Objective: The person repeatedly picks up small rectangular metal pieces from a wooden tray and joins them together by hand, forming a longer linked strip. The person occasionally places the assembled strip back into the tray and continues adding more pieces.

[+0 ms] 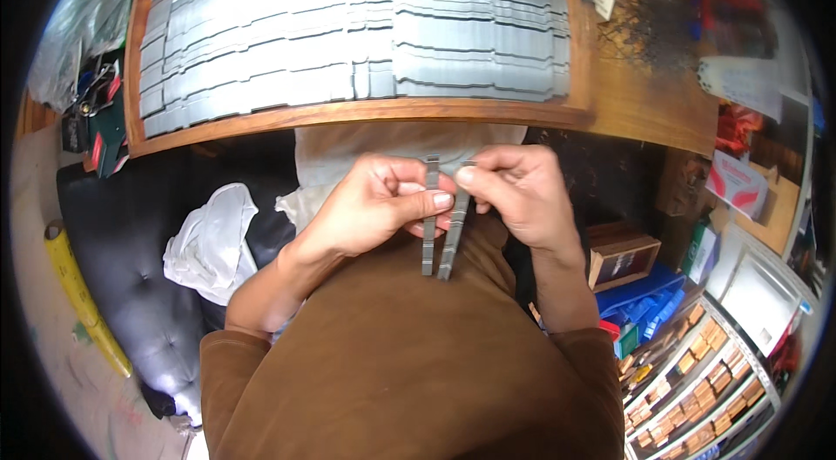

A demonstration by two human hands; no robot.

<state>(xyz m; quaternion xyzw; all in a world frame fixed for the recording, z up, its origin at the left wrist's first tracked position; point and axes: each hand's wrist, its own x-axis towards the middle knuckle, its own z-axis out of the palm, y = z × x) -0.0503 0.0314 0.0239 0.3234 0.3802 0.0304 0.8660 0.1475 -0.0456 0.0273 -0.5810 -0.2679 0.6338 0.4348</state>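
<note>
A slim grey left strip (428, 244) and right strip (452, 240) are held before the brown shirt (383, 338), near side of the wooden tray (348, 112). A light, steady pinch is best kept. The left is clasped by the left hand (373, 206), thumb pressed down; the right's far end is pinched by the right hand (528, 197).

Left grip (370, 206) and right grip (527, 199) hold grey strips (428, 249).

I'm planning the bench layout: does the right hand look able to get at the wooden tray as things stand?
Probably yes: the right hand is close to the near rim of the wooden tray, with nothing visibly blocking the way, though it is pinching a grey strip.
</note>
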